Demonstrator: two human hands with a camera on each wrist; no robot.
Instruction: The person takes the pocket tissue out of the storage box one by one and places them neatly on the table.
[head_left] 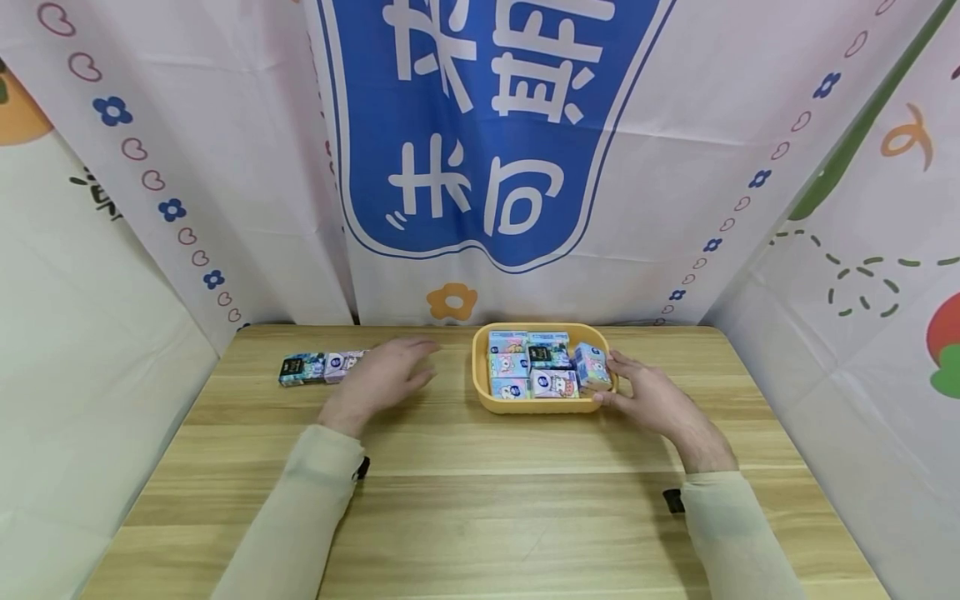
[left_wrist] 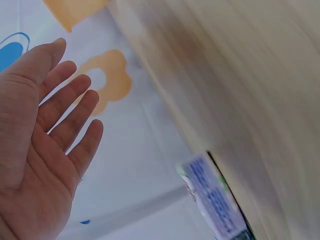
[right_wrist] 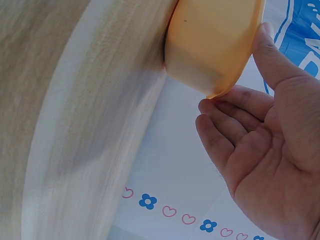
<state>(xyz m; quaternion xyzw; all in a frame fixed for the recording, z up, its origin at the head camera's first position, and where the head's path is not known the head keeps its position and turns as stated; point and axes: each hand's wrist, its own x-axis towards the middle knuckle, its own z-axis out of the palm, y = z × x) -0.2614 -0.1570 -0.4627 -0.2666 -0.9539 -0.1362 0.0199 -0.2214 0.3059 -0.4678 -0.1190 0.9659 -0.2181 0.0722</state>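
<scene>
A yellow tray (head_left: pixel 547 407) stands near the far edge of the table with several small cartoon-printed packs (head_left: pixel 553 383) inside. One pack (head_left: pixel 592 367) leans against its right side. My right hand (head_left: pixel 652 400) holds the tray's right end, thumb and fingertips on the rim, as the right wrist view shows on the yellow wall (right_wrist: pixel 215 45). To the left, my left hand (head_left: pixel 382 379) hovers over the table with fingers loosely spread and nothing in them. Just beyond it lies a short row of packs, a dark one (head_left: pixel 303 368) and a lilac one (head_left: pixel 342 365), partly hidden by that hand.
The wooden table (head_left: pixel 480 517) ends at a hanging cloth (head_left: pixel 405 292) with blue and white print. Printed cloth also hangs along the left and right sides. A dark band (head_left: pixel 674 501) shows beneath the right sleeve.
</scene>
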